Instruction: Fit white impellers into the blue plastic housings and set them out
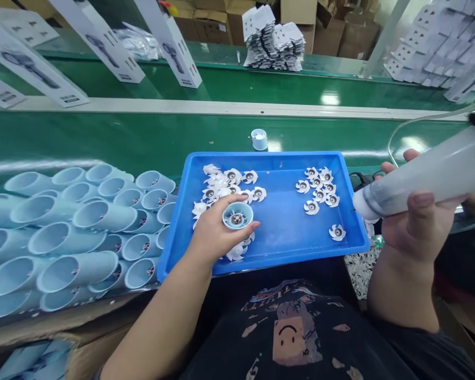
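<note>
Currently — hands apart: left hand holds a fan housing, right hand a syringe.

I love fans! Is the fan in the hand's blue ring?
In: the fan sits within the pale blue ring in the left hand.

White fan impellers in a blue tray on a green belt.
</note>
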Available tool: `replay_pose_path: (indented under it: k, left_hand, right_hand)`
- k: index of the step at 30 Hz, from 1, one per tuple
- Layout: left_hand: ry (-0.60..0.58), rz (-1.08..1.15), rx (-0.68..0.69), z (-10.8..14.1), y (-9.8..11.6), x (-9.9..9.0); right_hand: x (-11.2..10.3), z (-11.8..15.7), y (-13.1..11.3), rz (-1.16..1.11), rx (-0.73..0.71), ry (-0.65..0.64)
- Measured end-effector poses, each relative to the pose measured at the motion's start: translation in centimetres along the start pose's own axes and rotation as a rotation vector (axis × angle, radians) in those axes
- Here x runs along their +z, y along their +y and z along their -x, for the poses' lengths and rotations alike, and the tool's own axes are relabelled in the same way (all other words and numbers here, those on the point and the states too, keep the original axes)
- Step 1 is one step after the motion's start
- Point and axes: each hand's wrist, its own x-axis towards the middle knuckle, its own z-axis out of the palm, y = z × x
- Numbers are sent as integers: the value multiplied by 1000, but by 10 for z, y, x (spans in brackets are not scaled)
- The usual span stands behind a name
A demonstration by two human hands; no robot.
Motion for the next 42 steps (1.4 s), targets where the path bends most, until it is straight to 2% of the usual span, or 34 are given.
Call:
replay_pose_path:
  k: [4, 9, 12, 17, 23, 25, 27, 28, 29, 30, 31, 32, 33, 35, 38, 42]
  left_hand:
    - [-26, -44, 65, 3, 1, 1]
    - [-41, -107, 118, 3, -2, 1]
    - [-92, -137, 149, 2, -5, 1]
    - [-73, -142, 160, 2, -4, 2]
    - [-125, -115, 149, 2, 1, 2]
    - [-135, -95, 137, 1, 3, 4]
    - [-141, -83, 131, 0, 5, 6]
    - [-143, -80, 130, -1, 5, 6]
    - [-144, -78, 131, -1, 5, 7]
    - [-147, -77, 132, -2, 6, 7]
    - [-152, -78, 132, -2, 6, 7]
    - [-160, -81, 130, -2, 7, 7]
    - [-169, -85, 126, -2, 7, 7]
    - [-183, -94, 115, -3, 8, 7]
    - [-190, -93, 102, -3, 9, 7]
    - [-176, -93, 105, -3, 9, 8]
  right_hand:
    - [4, -4, 3, 203, -93, -37]
    - [4, -7, 5, 283, -45, 60]
    - [3, -6, 4, 395, 4, 125]
    - [0, -6, 8, 352, -38, 113]
    - [-20, -1, 13, 384, -246, 119]
    - [-24, 6, 7, 522, -376, 161]
    - [-21, 13, -1, 681, -623, 194]
    - [-17, 15, -4, 734, -727, 138]
    - [-11, 18, -5, 788, -768, -3]
    - [-4, 19, -3, 852, -735, -221]
    - [6, 20, 1, 925, -628, -467]
    - [15, 19, 9, 1018, -448, -731]
    - [25, 19, 18, 1093, -322, -886]
    - [42, 17, 38, 1204, -190, -1055]
    - [59, 17, 56, 1280, -130, -1185]
    - [71, 24, 49, 1354, -80, -1284]
